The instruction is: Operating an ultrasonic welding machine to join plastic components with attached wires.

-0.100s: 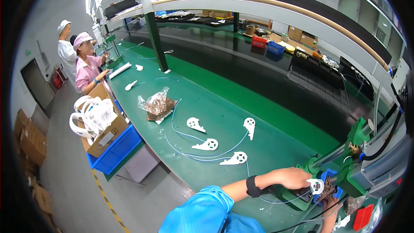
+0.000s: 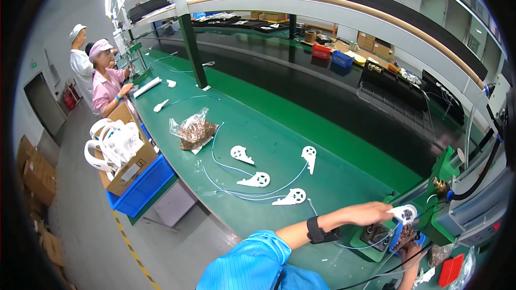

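Observation:
My left hand (image 2: 372, 213), reaching right with a black band at its wrist, is closed on a white plastic part (image 2: 406, 214) with a round spoked end. A thin pale-blue tube (image 2: 361, 247) runs below that hand. Beneath the part, a blue bin (image 2: 421, 240) holds many small copper-coloured pieces (image 2: 404, 238). Against the bin's near side is my right hand (image 2: 413, 251); its fingers are partly hidden. Several similar white parts lie to the left, including one round-ended part (image 2: 293, 197) nearest my left arm, some with thin tubes alongside.
A green bench press (image 2: 441, 204) stands at the right. Beside my right forearm lie a red tray (image 2: 451, 270) and a bag of small pieces (image 2: 441, 255). Farther left are another bag (image 2: 196, 133) and a carton of white parts (image 2: 137, 161). Two people stand at the far left.
My left hand has moved slightly up and to the right, carrying the white part over the blue bin. My right hand stays beside the bin. The whole view has shifted slightly.

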Tool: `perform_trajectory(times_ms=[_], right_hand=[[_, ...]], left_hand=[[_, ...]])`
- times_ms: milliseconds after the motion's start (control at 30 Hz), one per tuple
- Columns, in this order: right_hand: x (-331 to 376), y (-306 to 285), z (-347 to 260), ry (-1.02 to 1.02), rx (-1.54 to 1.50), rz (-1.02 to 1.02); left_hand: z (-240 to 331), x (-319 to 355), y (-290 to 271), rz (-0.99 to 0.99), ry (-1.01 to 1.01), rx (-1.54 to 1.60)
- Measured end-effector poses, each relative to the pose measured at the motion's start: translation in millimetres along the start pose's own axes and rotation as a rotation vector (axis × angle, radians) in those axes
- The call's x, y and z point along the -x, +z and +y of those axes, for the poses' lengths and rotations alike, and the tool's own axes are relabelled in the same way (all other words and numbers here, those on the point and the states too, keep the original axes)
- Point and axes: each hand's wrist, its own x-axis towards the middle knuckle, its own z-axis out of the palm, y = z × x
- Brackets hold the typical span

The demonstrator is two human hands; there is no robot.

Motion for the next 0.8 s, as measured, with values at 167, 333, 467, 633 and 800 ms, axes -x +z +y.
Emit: perform_trajectory(times_ms=[167, 333, 467, 633, 800], right_hand=[[-13, 19, 13, -0.038, -0.016, 0.007], [-18, 22, -4, -0.053, 0.105, 0.044], [-17, 19, -14, -0.006, 0.196, -0.028], [-6, -14, -25, -0.081, 0.188, 0.293], [-17, 10, -5, -0.113, 0.073, 0.07]], left_hand=[[5, 7, -22, -0.105, -0.26, -0.344], [-16, -29, -45, 0.464, -0.279, -0.461], [-41, -80, -85, 0.777, -0.43, -0.714], [-47, -16, -128, 0.792, -0.694, -1.077], [-123, 42, -168, 0.783, -1.07, -1.218]])
